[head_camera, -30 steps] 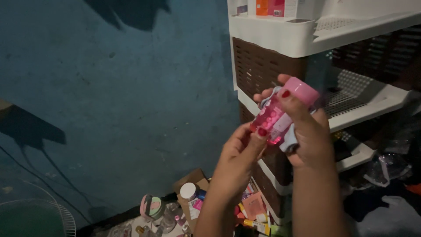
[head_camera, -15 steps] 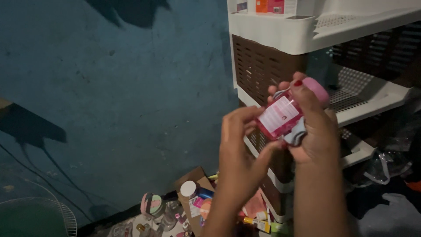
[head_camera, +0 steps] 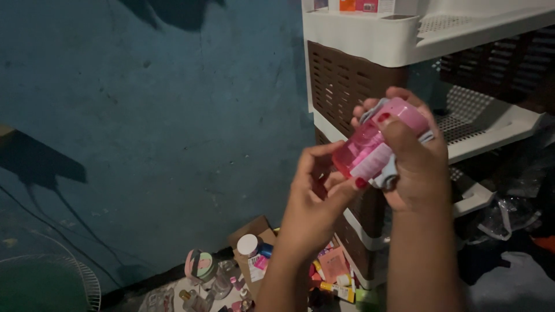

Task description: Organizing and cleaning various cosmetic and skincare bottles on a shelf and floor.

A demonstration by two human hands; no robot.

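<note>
I hold a small pink bottle [head_camera: 376, 147] up in front of the brown and white drawers [head_camera: 370, 69]. My right hand [head_camera: 413, 167] grips it, maybe with a grey cloth. My left hand [head_camera: 315, 196] pinches its bottom end.

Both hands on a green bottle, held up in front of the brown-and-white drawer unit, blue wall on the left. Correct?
Not quite: the bottle is pink with a pink cap, not green, as the head view shows. The rest stands: left hand and right hand both hold it in front of the brown-and-white drawer unit, with the blue wall on the left.
</note>
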